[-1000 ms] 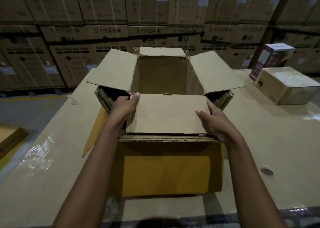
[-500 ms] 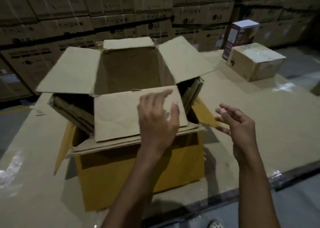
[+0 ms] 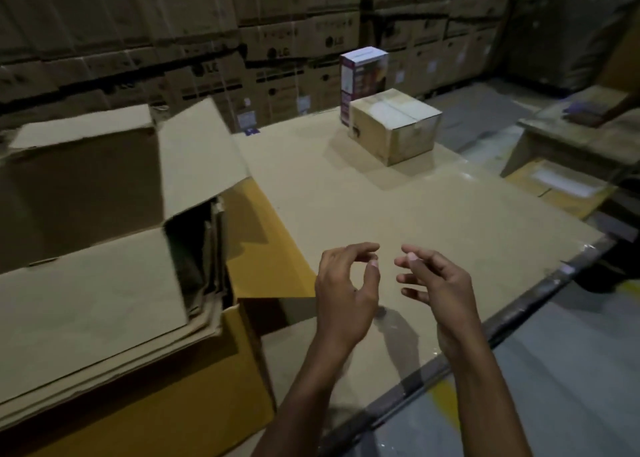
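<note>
A: Where is the open carton [image 3: 104, 304]?
B: It fills the left half of the frame, flaps spread, on the cardboard-covered platform [image 3: 398, 207]. Its dim right side seems to hold folded sheets.
A: And the hands?
B: Lower centre, just right of it. The left hand [image 3: 343, 293] and right hand [image 3: 440, 290] face each other, fingers loosely curled and empty.
A: Anything else?
B: A sealed box [image 3: 394, 124] at upper centre, with a purple-and-white box [image 3: 360, 72] behind it.

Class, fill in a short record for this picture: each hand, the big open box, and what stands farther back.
Left hand: empty, fingers loosely curled, above the table
Right hand: empty, fingers loosely curled, beside the left
Open box: flaps spread, left of both hands, untouched
Farther back: closed box, purple-and-white carton behind it
</note>
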`<state>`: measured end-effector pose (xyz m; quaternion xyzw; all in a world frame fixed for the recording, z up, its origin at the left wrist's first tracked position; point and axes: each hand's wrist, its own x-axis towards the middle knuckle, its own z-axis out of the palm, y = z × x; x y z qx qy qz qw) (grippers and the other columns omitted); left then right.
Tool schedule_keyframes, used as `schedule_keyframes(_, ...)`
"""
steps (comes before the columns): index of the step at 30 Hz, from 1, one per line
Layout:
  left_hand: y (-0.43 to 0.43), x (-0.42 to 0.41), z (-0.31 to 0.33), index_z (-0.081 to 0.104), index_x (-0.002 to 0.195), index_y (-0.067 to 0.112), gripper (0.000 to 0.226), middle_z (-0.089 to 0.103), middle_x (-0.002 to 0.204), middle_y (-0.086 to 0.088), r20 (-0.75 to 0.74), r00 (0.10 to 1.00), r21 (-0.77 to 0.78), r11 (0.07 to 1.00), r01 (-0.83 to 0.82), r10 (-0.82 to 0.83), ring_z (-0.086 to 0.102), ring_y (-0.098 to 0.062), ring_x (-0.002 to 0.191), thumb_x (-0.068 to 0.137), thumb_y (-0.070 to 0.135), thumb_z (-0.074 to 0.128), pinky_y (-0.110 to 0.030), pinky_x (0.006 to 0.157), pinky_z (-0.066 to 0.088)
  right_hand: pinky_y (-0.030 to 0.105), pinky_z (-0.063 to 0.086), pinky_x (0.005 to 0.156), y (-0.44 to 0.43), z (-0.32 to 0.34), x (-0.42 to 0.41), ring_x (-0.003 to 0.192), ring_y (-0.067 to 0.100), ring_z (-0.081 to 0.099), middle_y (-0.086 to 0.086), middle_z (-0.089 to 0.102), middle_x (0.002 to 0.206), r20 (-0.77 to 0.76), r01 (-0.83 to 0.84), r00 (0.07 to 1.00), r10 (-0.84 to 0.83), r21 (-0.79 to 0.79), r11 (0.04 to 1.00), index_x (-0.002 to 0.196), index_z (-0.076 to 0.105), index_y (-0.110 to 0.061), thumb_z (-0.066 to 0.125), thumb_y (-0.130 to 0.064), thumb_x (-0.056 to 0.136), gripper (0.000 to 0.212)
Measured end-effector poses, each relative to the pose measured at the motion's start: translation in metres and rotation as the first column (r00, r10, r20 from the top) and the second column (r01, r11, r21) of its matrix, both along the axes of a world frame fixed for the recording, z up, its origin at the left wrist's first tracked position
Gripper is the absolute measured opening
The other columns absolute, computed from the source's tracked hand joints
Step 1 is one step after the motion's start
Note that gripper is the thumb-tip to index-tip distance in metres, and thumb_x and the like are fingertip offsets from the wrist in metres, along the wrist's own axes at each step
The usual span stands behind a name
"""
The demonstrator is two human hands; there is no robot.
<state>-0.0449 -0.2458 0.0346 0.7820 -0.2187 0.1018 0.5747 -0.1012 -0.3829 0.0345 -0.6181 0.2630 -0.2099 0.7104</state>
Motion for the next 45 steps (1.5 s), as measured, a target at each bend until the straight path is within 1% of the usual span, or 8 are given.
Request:
schedule_keyframes(9,-0.123,0.011,-0.035,0.077,0.1,0.036,0.021,0.075,0.103,0.011,-0.293,0.955,-0.103,0.995,0.008,-0.039,0.07,-0.007,0.103,0.093,0.019,0.067,-0.035,0.084,0.056,0.032,0.057,0.074,-0.118,-0.019,-0.011,0.079,0.014,0.068,0.002,0.08,0.098,-0.048,0.005,0.999,0.0,0.096,0.995,0.113,0.076,-0.019,0.064,-0.019,0.102,0.016)
schedule_keyframes(13,-0.167,0.024,-0.041,0.077,0.094,0.031,0.024,0.079,0.098,0.006,-0.377,0.925,-0.145,0.989,-0.008,-0.048,0.073,-0.012,0.097,0.093,0.009,0.067,-0.026,0.072,0.052,0.027,0.055,0.069,-0.158,-0.032,-0.012,0.079,0.016,0.066,0.003,0.08,0.096,-0.066,0.023,0.998,-0.013,0.152,0.988,0.112,0.076,-0.017,0.065,-0.017,0.102,0.016)
schedule_keyframes(20,-0.243,0.057,-0.054,0.078,0.093,0.024,0.018,0.08,0.091,0.005,-0.462,0.886,-0.159,0.986,-0.041,-0.037,0.07,-0.007,0.091,0.092,0.008,0.07,-0.032,0.077,0.051,0.024,0.055,0.066,-0.237,-0.046,0.006,0.074,0.012,0.066,0.002,0.079,0.096,-0.085,0.002,0.996,0.013,0.168,0.986,0.115,0.075,-0.016,0.064,-0.018,0.102,0.017)
schedule_keyframes(29,-0.354,0.137,-0.074,0.079,0.094,0.025,0.016,0.08,0.096,0.002,-0.587,0.81,-0.254,0.952,-0.169,-0.013,0.072,-0.018,0.101,0.091,0.011,0.072,-0.039,0.088,0.054,0.026,0.055,0.068,-0.358,-0.039,0.1,0.075,0.013,0.066,0.005,0.078,0.097,-0.165,-0.14,0.974,0.155,0.102,0.985,0.116,0.075,-0.016,0.064,-0.016,0.102,0.018)
schedule_keyframes(32,-0.395,0.166,-0.072,0.079,0.096,0.021,0.014,0.08,0.095,0.001,-0.613,0.79,-0.254,0.949,-0.187,-0.008,0.072,-0.017,0.098,0.091,0.011,0.072,-0.034,0.083,0.054,0.026,0.055,0.068,-0.396,-0.038,0.13,0.074,0.011,0.067,0.006,0.079,0.099,-0.161,-0.15,0.973,0.164,0.092,0.984,0.116,0.075,-0.017,0.064,-0.017,0.102,0.018)
schedule_keyframes(36,-0.438,0.196,-0.07,0.079,0.098,0.014,0.012,0.08,0.095,-0.008,-0.646,0.763,-0.224,0.955,-0.194,0.003,0.071,-0.017,0.089,0.091,0.007,0.071,-0.022,0.068,0.051,0.022,0.055,0.063,-0.439,-0.053,0.156,0.069,0.009,0.068,0.013,0.078,0.099,-0.213,-0.132,0.965,0.154,0.113,0.985,0.117,0.074,-0.013,0.063,-0.015,0.103,0.019)
schedule_keyframes(40,-0.463,0.229,-0.084,0.079,0.098,0.017,0.012,0.08,0.095,-0.003,-0.642,0.764,-0.183,0.955,-0.233,0.064,0.073,-0.022,0.094,0.092,0.01,0.071,-0.022,0.065,0.052,0.023,0.056,0.064,-0.474,-0.075,0.197,0.073,0.013,0.068,0.013,0.078,0.102,-0.277,-0.196,0.933,0.228,0.139,0.971,0.117,0.074,-0.014,0.063,-0.017,0.102,0.019)
schedule_keyframes(45,-0.482,0.287,-0.092,0.078,0.097,0.023,0.013,0.079,0.1,-0.005,-0.7,0.686,-0.132,0.908,-0.397,0.198,0.072,-0.026,0.1,0.096,0.015,0.068,-0.031,0.07,0.052,0.029,0.056,0.069,-0.512,-0.089,0.273,0.081,0.019,0.069,0.01,0.079,0.101,-0.265,-0.287,0.902,0.34,0.219,0.933,0.114,0.075,-0.018,0.07,-0.021,0.097,0.018)
